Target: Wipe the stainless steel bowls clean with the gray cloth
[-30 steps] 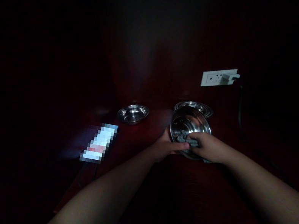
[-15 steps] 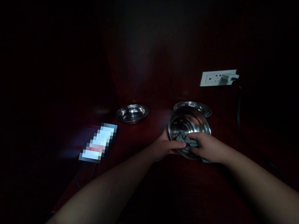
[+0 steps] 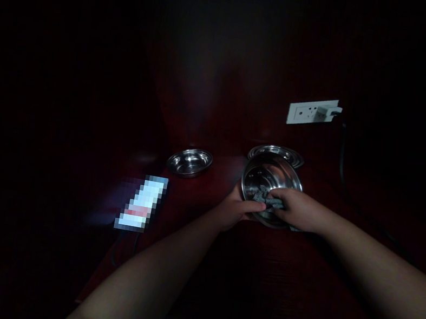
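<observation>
A shiny steel bowl (image 3: pixel 277 172) is tilted with its mouth toward me above the dark red table. My left hand (image 3: pixel 234 207) grips its lower left side, the thumb lying over the rim and the other fingers mostly hidden behind it. Inside the rim, my right hand (image 3: pixel 295 208) is closed on a grey patterned cloth (image 3: pixel 262 194), pressed against the bowl's lower inner wall. Part of the cloth hangs out below that hand. Just behind the bowl lies a wide steel dish (image 3: pixel 277 150), partly covered by it.
A smaller steel bowl (image 3: pixel 190 163) stands to the left on the table (image 3: pixel 258 277). Nearer me is a lit, blurred-out screen (image 3: pixel 142 205) with a cable below it. A wall socket (image 3: pixel 306 113) holds a plug, and a dark cord (image 3: pixel 341 166) runs down to the right.
The cloth has shifted slightly inside the bowl with my right hand. My left hand keeps its grip, and the whole view has moved by a few pixels.
</observation>
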Demonstrator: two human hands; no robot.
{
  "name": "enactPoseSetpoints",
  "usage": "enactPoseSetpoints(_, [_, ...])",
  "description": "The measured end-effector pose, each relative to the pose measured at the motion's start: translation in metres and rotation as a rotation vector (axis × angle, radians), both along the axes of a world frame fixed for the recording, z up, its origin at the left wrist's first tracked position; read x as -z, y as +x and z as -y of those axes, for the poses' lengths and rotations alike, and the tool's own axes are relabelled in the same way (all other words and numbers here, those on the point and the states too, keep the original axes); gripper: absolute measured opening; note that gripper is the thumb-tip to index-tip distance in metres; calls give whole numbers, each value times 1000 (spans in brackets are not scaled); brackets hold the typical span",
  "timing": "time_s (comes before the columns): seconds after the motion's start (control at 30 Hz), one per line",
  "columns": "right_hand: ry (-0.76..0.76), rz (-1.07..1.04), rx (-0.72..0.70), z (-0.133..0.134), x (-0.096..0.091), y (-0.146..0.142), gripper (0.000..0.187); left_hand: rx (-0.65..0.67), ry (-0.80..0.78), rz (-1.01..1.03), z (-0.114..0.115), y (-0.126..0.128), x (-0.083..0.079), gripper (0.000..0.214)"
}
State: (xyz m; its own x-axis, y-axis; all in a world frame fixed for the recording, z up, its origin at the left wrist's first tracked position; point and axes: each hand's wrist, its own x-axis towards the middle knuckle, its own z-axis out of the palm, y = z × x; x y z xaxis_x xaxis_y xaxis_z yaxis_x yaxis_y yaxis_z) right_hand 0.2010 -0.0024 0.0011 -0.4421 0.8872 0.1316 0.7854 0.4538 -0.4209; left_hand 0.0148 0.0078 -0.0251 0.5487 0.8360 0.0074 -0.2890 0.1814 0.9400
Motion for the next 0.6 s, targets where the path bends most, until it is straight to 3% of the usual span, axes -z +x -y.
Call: enactPoseSetpoints(0.6, [42, 11, 17, -2, 2, 2, 18, 1, -18, -6, 1, -1, -1, 79])
